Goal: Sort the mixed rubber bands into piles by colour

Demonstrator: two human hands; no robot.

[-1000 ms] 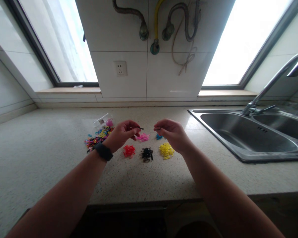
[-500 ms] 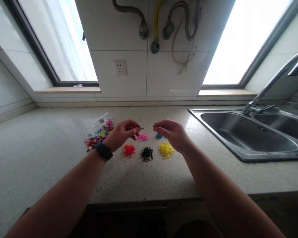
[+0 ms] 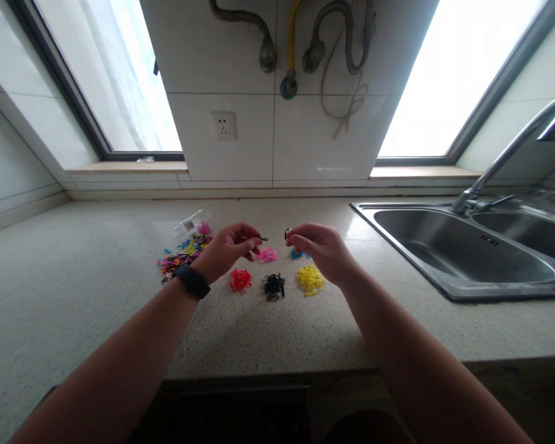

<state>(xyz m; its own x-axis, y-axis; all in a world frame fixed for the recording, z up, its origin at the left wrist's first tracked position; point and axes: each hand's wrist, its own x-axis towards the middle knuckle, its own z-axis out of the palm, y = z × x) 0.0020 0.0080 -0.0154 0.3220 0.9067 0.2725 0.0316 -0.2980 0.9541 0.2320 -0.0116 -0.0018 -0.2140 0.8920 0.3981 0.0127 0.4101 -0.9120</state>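
My left hand (image 3: pixel 229 248) is raised over the counter, its fingers pinched on a small black rubber band (image 3: pixel 262 238). My right hand (image 3: pixel 321 246) faces it a short gap away and pinches another small black band (image 3: pixel 288 234). Below the hands lie sorted little heaps of bands: red (image 3: pixel 240 280), black (image 3: pixel 274 287), yellow (image 3: pixel 309 279), pink (image 3: pixel 267 254) and blue (image 3: pixel 298 254). A mixed, many-coloured heap (image 3: pixel 181 258) lies to the left, behind my left wrist with its black watch strap.
A small clear plastic bag (image 3: pixel 192 226) lies behind the mixed heap. A steel double sink (image 3: pixel 462 253) with a tap (image 3: pixel 513 148) fills the right side. Tiled wall with a socket (image 3: pixel 224 126) and hoses stands at the back, windows on both sides.
My right hand has turned its band from lying flat to standing up as a small ring above the fingertips. My left hand has stayed in place.
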